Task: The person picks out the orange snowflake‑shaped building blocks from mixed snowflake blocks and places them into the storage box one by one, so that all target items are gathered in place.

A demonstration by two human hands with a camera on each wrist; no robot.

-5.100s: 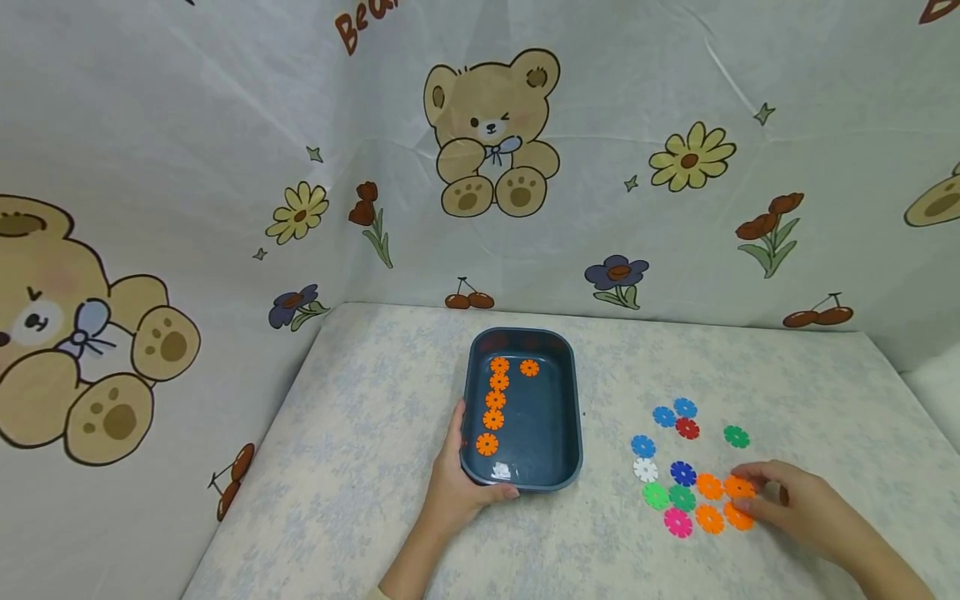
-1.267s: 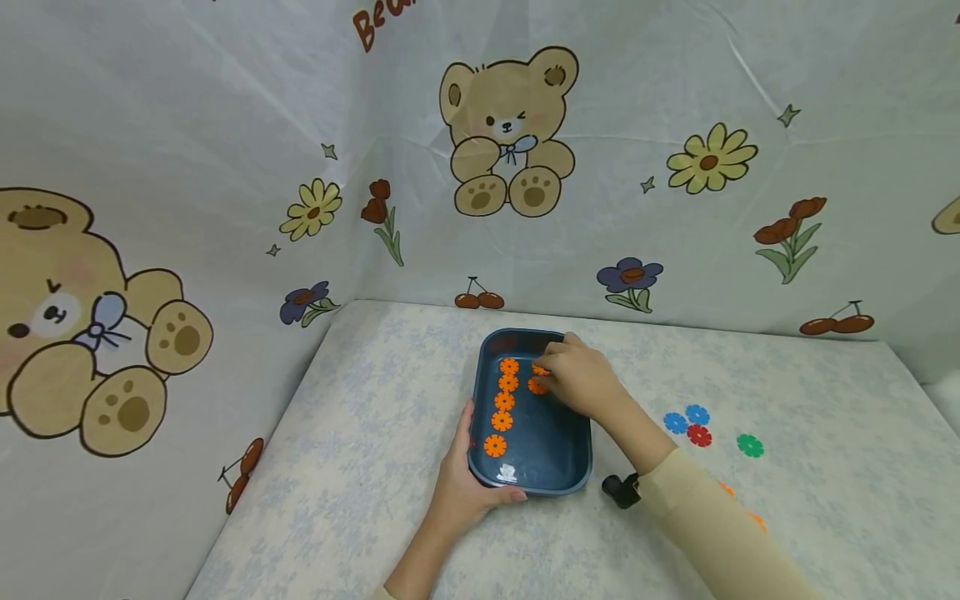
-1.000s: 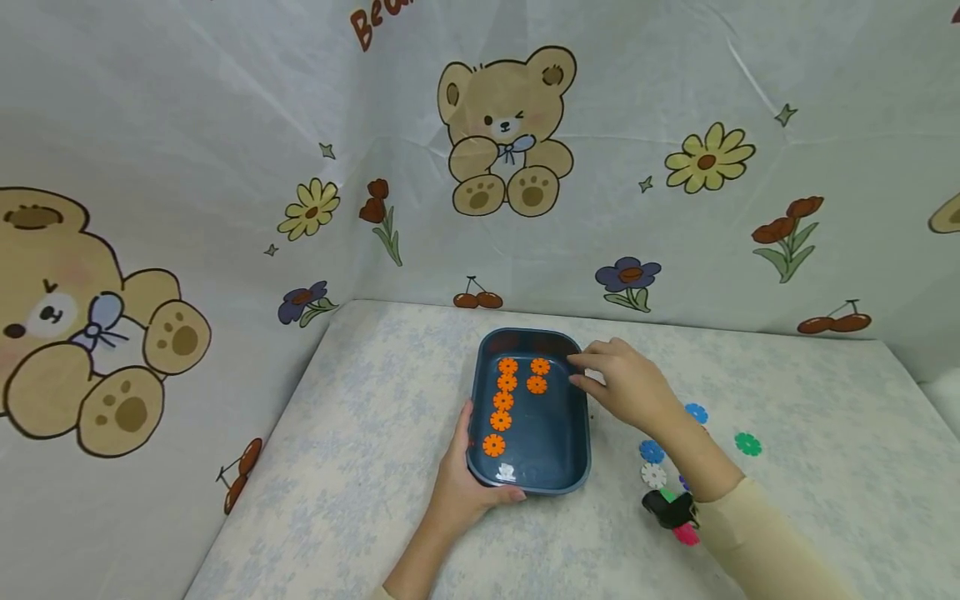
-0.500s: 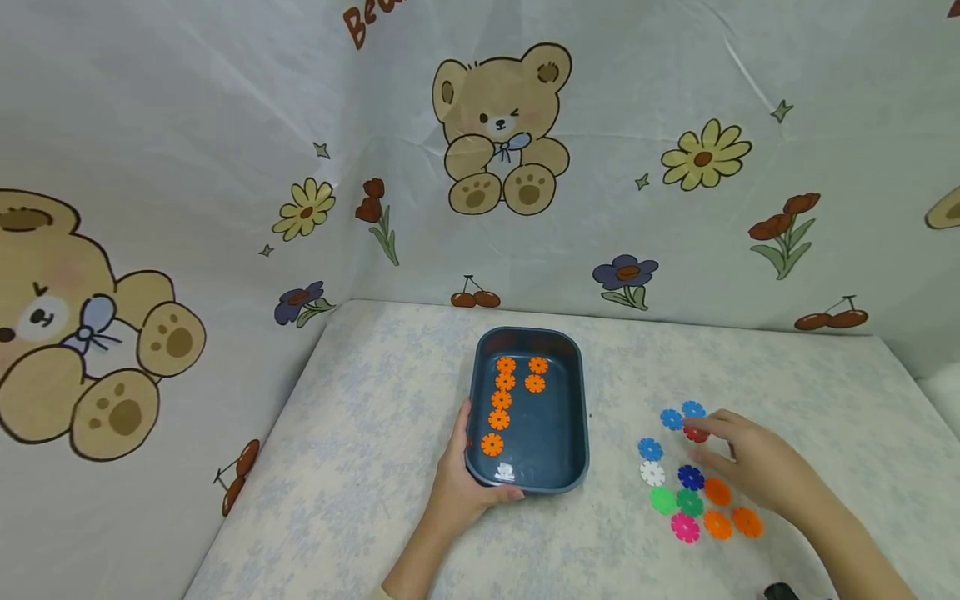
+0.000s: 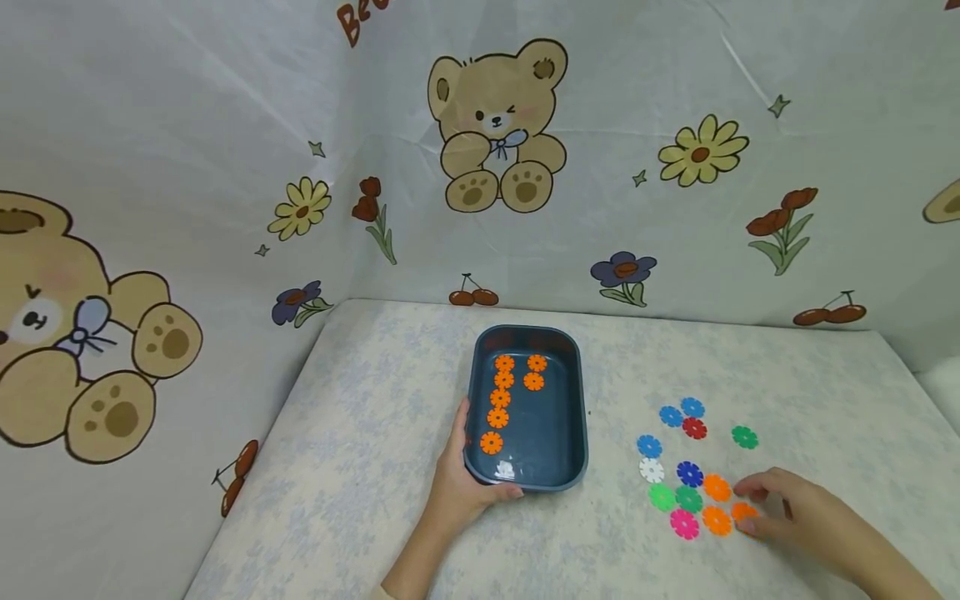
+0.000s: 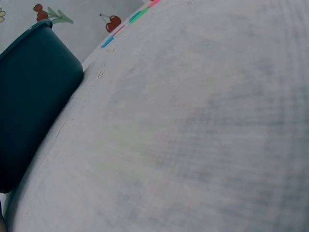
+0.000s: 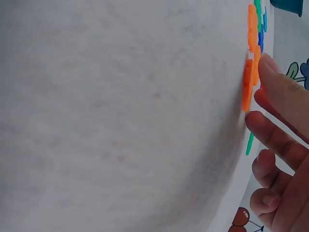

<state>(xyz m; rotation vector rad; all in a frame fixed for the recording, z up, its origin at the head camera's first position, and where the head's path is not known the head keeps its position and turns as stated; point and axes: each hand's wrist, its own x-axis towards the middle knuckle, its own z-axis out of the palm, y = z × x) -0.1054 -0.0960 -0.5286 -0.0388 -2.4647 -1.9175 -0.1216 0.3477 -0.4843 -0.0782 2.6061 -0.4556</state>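
Observation:
A dark blue tray [image 5: 577,417] sits mid-table with several orange flower discs [image 5: 498,398] inside in two columns. My left hand [image 5: 461,487] grips its near-left corner, thumb over the rim. In the left wrist view only the tray's outer wall [image 6: 34,96] shows. My right hand [image 5: 787,508] lies at the right of the loose discs, its fingertips pinching an orange disc [image 5: 742,510] on the table. The right wrist view shows this disc [image 7: 247,89] edge-on between the fingers [image 7: 280,92].
Loose discs lie right of the tray: two more orange ones [image 5: 716,504], a pink one [image 5: 684,524], green ones [image 5: 675,498], a white one [image 5: 652,471], blue ones [image 5: 681,412] and a red one [image 5: 694,428]. Printed cloth walls [image 5: 480,167] stand behind and to the left.
The right hand has left the tray, where a second orange disc now lies in the right column, and has come back to the loose discs, closing on another orange one. The left hand stayed.

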